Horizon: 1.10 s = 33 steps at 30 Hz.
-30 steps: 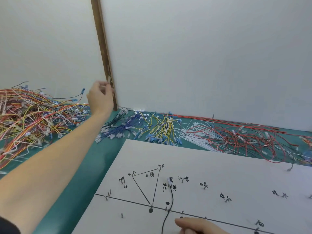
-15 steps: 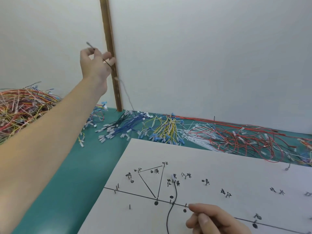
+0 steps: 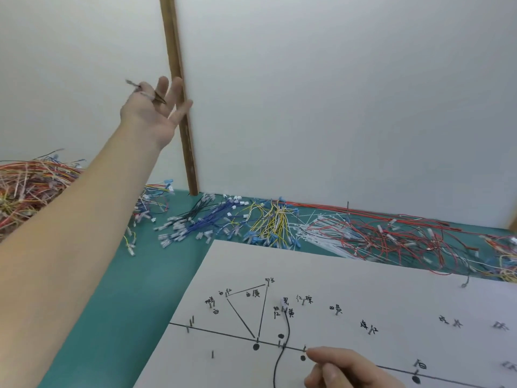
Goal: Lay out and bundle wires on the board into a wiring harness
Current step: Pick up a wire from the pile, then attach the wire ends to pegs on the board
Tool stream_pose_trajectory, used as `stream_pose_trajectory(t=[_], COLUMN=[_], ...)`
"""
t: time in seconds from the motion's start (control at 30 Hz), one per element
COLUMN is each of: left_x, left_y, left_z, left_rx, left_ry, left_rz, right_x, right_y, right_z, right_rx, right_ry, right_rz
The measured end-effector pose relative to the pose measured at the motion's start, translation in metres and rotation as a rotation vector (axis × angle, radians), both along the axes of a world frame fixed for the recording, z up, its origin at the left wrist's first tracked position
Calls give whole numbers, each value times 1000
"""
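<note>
Fingers [image 3: 167, 91] of my left hand [image 3: 152, 110], now raised higher, pinch a thin wire [image 3: 145, 92]; my right hand [image 3: 347, 369] curls, pressing the black wire [image 3: 286, 326] onto the board [image 3: 363, 278]. Routing follows.

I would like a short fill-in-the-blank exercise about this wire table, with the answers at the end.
1. The left hand is raised in front of the ____ strip on the wall.
2. The single wire already laid on the white board is ____ in colour.
3. The table under the board is ____.
4. The right hand rests on the ____.

Answers: wooden; black; green; board
</note>
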State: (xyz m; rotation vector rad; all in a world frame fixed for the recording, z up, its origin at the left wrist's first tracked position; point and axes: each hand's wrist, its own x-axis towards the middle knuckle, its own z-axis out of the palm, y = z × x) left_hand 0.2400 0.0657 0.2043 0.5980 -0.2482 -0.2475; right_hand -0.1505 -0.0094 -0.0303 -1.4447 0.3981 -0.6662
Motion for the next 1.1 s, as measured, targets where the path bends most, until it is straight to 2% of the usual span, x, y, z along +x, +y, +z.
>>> stream_pose_trajectory(t=[0.07,0.13,0.23,0.3,0.37,0.47,0.6,0.8,0.97,1.03,1.1], left_x=[-39,-84,-159,-196,-213,-216,-213,-204,-192,-176,-144], left_y=[-1,1,9,14,15,16,15,14,11,10,8], left_z=[-10,-31,-77,-103,-120,-130,-139,-144,-157,-163,-165], left_rx=[302,525,663,721,777,814,770,692,715,707,731], left_ry=[-170,-419,-763,-832,-835,-800,-745,-541,-504,-445,-383], left_rz=[6,-74,-398,-546,-599,-554,-542,-630,-634,-611,-496], right_x=[1,2,8,14,17,16,11,12,13,13,11], right_y=[1,3,14,21,20,16,14,8,8,9,11], right_z=[6,12,35,57,69,77,65,50,42,40,35], right_rx=[5,47,198,306,406,484,420,348,312,318,273], right_ry=[-20,-45,-107,-143,-151,-133,-63,-17,20,61,100], right_rz=[-60,-100,-91,6,89,165,225,137,128,198,240])
